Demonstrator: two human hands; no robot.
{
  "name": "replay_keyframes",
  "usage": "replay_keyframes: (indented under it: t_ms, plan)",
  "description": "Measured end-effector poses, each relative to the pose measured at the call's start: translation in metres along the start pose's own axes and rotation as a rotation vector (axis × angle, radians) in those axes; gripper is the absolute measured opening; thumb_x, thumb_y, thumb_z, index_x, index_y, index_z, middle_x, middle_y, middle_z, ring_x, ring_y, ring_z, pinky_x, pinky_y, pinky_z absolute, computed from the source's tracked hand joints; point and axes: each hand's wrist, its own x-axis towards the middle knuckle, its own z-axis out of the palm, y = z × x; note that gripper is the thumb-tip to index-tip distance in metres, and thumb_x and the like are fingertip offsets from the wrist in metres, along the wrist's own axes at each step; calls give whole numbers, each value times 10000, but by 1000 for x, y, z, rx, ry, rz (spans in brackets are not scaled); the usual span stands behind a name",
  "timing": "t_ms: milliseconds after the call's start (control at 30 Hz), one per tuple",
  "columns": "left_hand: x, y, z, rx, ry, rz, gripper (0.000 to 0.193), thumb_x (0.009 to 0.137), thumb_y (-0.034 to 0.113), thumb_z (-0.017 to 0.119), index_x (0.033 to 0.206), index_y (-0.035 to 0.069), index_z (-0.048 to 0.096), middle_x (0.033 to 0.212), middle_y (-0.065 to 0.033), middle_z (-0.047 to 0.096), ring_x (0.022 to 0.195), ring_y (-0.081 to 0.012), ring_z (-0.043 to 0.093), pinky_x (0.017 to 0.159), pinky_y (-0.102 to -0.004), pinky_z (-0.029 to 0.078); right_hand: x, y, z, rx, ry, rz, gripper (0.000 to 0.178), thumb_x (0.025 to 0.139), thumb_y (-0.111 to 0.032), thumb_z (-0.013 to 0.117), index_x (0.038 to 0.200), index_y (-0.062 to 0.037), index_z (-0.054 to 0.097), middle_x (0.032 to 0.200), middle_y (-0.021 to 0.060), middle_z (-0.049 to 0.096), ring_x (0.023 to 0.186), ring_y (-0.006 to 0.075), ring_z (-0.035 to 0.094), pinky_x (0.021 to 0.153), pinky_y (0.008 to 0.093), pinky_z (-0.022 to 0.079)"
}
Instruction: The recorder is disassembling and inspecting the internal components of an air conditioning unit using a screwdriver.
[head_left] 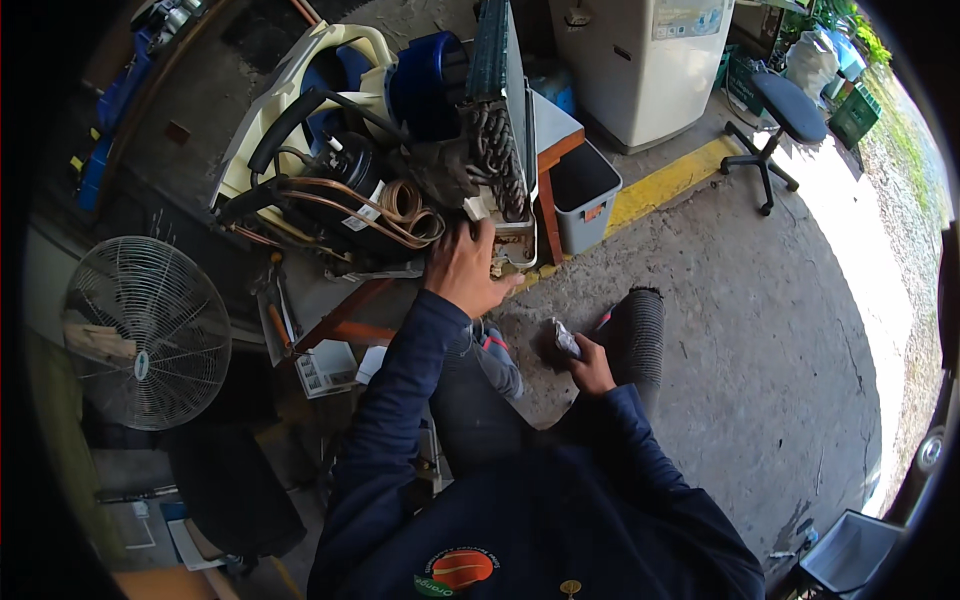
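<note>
Most room I've got is right of centre: concrete floor (760, 310) out to the sunlit right side, swivel chair (790, 108) at upper right. Tight at upper centre: opened air-conditioner unit (425, 170) on the table (560, 148), grey bin (588, 222) just beside the table's right edge. Left hand (462, 265) at the unit's near edge, fingers and thumb apart, by the coiled copper tubing (400, 203). Right hand (592, 366) near centre, clamped on a crumpled silver piece (566, 338) above the floor. Yellow stripe (670, 187) crosses the concrete; cage fan (145, 335) at left.
</note>
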Motion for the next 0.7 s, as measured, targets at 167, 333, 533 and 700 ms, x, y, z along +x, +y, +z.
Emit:
replay_keyframes:
  t_ms: [167, 333, 533, 700]
  plan:
    - [9, -4, -5, -7, -219, -49, 698, 783, 360, 800, 1250, -26, 454, 1145, -265, 619, 969, -407, 633, 989, -487, 464, 0, 12, 2, -93, -122, 38, 246, 814, -62, 630, 1038, 38, 634, 887, 189, 717, 741, 332, 643, 720, 403, 506]
    - [3, 1, 0, -14, -207, -86, 619, 803, 291, 771, 1237, -21, 458, 1133, -232, 639, 944, -391, 653, 958, -463, 492, 3, 30, 5, -201, -173, -14, 252, 825, -84, 644, 1045, 38, 633, 883, 184, 719, 751, 335, 654, 726, 399, 509]
    - [-20, 27, -10, -190, 221, -133, 424, 828, 84, 725, 1174, 1, 493, 1183, -183, 650, 997, -348, 663, 956, -438, 511, 4, 37, 6, -21, -84, 57, 317, 820, -104, 667, 1105, 33, 642, 928, 165, 723, 787, 298, 649, 758, 373, 512]
    - [-74, 31, -6, -608, 684, -315, 332, 861, -91, 649, 1154, 13, 533, 1200, -139, 636, 1029, -265, 653, 994, -362, 499, 11, 10, -15, 310, 205, 81, 388, 823, -111, 666, 1188, 20, 641, 1015, 146, 720, 855, 267, 639, 807, 341, 504]
